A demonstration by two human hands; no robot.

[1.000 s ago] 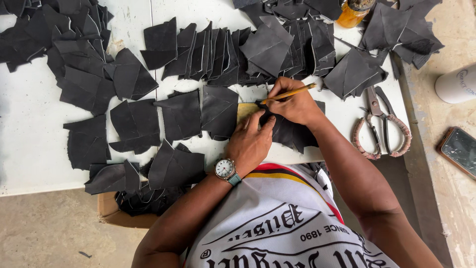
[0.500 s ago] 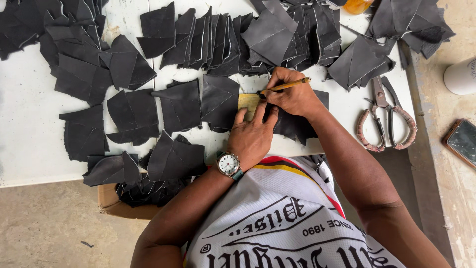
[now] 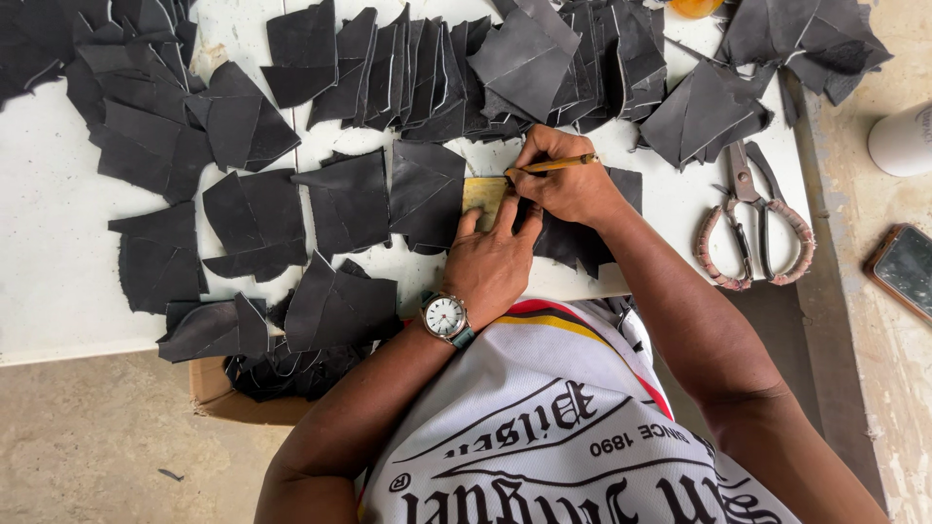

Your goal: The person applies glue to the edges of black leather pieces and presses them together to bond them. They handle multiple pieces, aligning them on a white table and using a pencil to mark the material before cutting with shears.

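Currently, left hand lies flat, fingers extended, pinning yellow template onto black leather. Right hand, at 1 o'clock, pinches pencil closed. Scissors lie at 3 o'clock.

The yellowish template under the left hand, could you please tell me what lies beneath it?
The yellowish template lies on a dark leather piece, pressed down by the left hand. The right hand holds a pencil at its edge. The hands hide most of that piece.
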